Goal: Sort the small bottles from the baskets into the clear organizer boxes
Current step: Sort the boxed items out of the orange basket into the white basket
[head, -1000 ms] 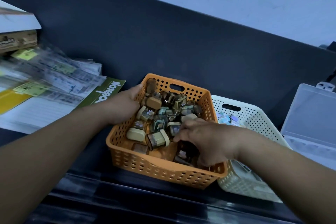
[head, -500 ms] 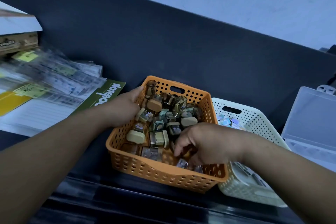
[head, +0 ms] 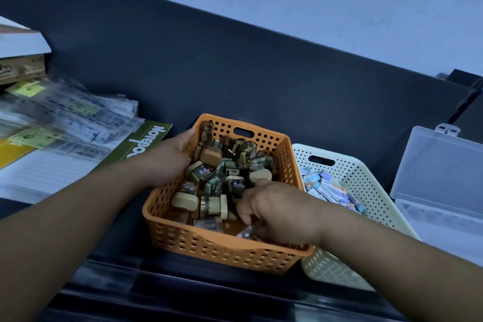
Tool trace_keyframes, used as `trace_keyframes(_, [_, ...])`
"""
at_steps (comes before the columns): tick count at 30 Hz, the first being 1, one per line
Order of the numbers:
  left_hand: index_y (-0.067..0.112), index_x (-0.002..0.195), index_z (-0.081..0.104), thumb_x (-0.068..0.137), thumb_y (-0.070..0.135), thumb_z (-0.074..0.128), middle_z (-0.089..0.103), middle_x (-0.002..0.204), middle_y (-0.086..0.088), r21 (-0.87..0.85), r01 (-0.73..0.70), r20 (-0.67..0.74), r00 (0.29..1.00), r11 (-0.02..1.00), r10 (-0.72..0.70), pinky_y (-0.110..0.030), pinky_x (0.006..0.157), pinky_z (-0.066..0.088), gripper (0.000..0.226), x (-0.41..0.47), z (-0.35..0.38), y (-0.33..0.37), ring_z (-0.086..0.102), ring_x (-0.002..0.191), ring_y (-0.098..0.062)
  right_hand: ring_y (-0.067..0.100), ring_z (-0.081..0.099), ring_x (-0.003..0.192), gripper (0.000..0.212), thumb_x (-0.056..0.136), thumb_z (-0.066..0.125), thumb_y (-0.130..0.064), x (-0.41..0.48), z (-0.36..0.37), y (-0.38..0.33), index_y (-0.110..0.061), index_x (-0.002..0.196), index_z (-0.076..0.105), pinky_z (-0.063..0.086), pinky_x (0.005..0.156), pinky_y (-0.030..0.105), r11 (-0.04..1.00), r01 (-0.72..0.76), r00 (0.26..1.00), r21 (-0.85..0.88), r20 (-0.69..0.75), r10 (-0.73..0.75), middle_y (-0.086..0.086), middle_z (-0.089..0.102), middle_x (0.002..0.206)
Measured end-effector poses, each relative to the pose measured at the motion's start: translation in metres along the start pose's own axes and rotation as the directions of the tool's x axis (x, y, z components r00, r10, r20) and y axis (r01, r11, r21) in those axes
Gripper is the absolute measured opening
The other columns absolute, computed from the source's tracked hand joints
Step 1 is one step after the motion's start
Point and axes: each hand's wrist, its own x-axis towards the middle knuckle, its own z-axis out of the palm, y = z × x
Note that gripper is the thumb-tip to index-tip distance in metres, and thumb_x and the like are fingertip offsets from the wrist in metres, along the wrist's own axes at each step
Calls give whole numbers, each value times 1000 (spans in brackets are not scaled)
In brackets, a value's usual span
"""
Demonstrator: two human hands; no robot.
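Observation:
An orange perforated basket [head: 222, 252] sits in front of me, full of several small square bottles [head: 213, 205] with tan caps. My left hand [head: 167, 162] grips the basket's left wall, fingers curled over the rim. My right hand [head: 277, 210] reaches into the basket's near right corner with fingers curled down around small bottles [head: 245, 232] there. Right of it stands a white perforated basket [head: 366, 185] holding several pale blue and purple items [head: 329, 189]. A clear organizer box [head: 441, 178] lies open at the far right, lid raised.
A green notebook [head: 145, 142], a stack of plastic-wrapped papers [head: 73, 117] and a white pad lie to the left. A cardboard box [head: 21, 68] stands at the far left. A dark panel runs behind the desk; a dark ledge runs along the near edge.
My right hand has shifted slightly within the basket's near right corner, digging among the bottles. The left hand keeps its hold on the basket wall.

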Motion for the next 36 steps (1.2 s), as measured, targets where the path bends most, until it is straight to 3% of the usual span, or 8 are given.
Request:
trace_keyframes(7, [37, 151, 16, 97, 0, 37, 39, 142, 7, 39, -2, -6, 1000, 999, 2, -24, 94, 29, 69, -2, 0, 0, 36, 119, -7, 19, 65, 80, 17, 89, 64, -12, -14, -20, 16, -28, 85, 60, 56, 75, 45, 848, -95, 972, 521, -134, 191, 0, 65, 88])
trace_keyframes(11, [37, 150, 17, 96, -1, 37, 41, 134, 8, 50, -11, -15, 1000, 999, 11, -24, 92, 29, 68, -1, 1, 0, 35, 113, -5, 16, 54, 65, 12, 90, 64, -9, -40, -27, 42, -19, 83, 64, 46, 62, 36, 724, -46, 828, 688, -379, 413, 1, 62, 75])
trace_keyframes(14, [35, 150, 17, 97, 1, 37, 40, 130, 11, 46, -18, -18, 1000, 999, 18, -24, 92, 28, 67, 1, 1, -2, 34, 115, -5, 5, 48, 56, 10, 89, 65, -10, -63, -24, 57, -17, 82, 62, 41, 53, 19, 717, -162, 707, 678, -428, 564, -1, 61, 70])
trace_keyframes(19, [38, 151, 14, 97, 5, 39, 31, 151, 6, 67, 11, -10, 1000, 998, -11, -31, 104, 29, 68, 5, -2, -10, 32, 136, -15, 18, 59, 76, 8, 88, 60, -21, -79, -7, 64, -25, 94, 62, 42, 61, 28, 692, -611, 566, 384, -400, 721, -6, 64, 85])
trace_keyframes(24, [40, 151, 15, 97, 8, 39, 36, 150, 5, 55, 15, 4, 1000, 998, -15, -34, 105, 32, 68, 7, -3, -14, 37, 134, -17, 13, 54, 103, 23, 88, 64, -25, -64, -13, 34, -25, 111, 64, 40, 82, 25, 830, -484, 695, 277, -456, 557, -8, 59, 108])
trace_keyframes(28, [38, 151, 16, 97, 7, 40, 39, 143, 9, 44, 6, 3, 1000, 999, -6, -30, 100, 32, 66, 9, -2, -14, 39, 127, -14, 13, 58, 93, 15, 85, 67, -26, -38, -22, 3, -27, 100, 68, 49, 82, 29, 946, -295, 947, 137, -93, 309, -9, 64, 99])
trace_keyframes(32, [37, 151, 15, 97, 5, 39, 39, 146, 6, 6, 2, 0, 1000, 1000, -2, -30, 98, 33, 67, 13, -2, -16, 39, 127, -14, 22, 59, 87, 20, 85, 57, -16, -14, -17, -4, -21, 102, 66, 41, 71, 29, 948, -189, 947, -258, 209, 245, -2, 62, 87])
trace_keyframes(36, [38, 151, 14, 94, 7, 40, 39, 149, 4, -14, 19, 11, 1000, 1000, -19, -35, 106, 35, 70, 14, -4, -23, 42, 131, -18, 27, 52, 105, 31, 85, 54, -15, -3, -11, -6, -23, 114, 63, 36, 88, 39, 919, -128, 917, -374, 309, 253, 1, 62, 103])
